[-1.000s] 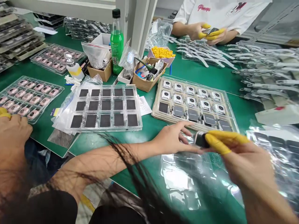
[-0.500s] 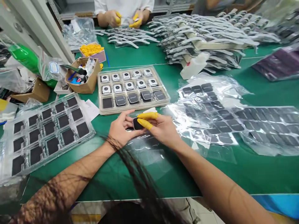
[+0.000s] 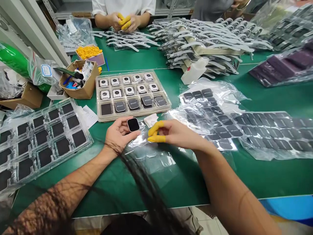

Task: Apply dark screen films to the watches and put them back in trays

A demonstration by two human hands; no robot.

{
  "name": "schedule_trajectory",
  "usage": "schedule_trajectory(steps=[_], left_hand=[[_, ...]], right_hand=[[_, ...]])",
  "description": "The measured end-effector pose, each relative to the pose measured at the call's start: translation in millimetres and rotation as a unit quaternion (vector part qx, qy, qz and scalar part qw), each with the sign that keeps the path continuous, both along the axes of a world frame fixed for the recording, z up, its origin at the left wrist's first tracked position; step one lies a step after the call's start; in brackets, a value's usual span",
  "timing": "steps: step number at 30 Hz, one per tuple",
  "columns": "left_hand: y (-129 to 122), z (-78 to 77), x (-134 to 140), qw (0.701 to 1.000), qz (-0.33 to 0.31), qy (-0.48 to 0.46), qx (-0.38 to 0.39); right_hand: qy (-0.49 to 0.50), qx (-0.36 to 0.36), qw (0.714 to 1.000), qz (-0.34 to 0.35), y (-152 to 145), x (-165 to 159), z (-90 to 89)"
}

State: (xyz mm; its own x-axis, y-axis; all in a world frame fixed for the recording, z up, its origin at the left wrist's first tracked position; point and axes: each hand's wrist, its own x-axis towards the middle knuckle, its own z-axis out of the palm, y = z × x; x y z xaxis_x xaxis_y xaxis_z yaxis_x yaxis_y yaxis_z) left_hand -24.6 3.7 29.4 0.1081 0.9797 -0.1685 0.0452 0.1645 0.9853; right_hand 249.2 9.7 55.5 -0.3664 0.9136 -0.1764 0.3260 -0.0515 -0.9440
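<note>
My left hand point(image 3: 119, 133) grips a smartwatch case point(image 3: 133, 124), its black screen facing up inside a silver rim and no strap on it. Just to the right is my right hand point(image 3: 171, 133), yellow finger cots on thumb and forefinger. Those two fingertips are slightly apart, with nothing visible between them. A crumpled white wipe point(image 3: 151, 120) lies behind the hands, and clear plastic film point(image 3: 154, 160) is spread beneath them. Beyond stands a tray point(image 3: 133, 114) with two rows of watch cases, backs up, and a front row of dark square pieces plus one bare compartment.
At left lies a clear tray point(image 3: 53, 163) with black-lined compartments. Sheets of dark square stickers point(image 3: 220, 120) cover the right side. Farther back are a heap of grey straps point(image 3: 195, 45), a white bottle point(image 3: 195, 70), a cardboard box point(image 3: 84, 86) and a co-worker's hands point(image 3: 124, 23).
My right hand has come off the watch case and moved right. My left hand keeps the case, its screen now fully visible. The co-worker's hands have come together. The view has shifted slightly right.
</note>
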Motion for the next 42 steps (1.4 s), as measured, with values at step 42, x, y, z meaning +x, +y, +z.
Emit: schedule_trajectory(steps=[42], left_hand=[[15.6,-0.9,7.7,0.941,0.058,-0.321,-0.093]], right_hand=[[-0.171,0.407,0.826,-0.350,-23.6,-45.9,-31.8]])
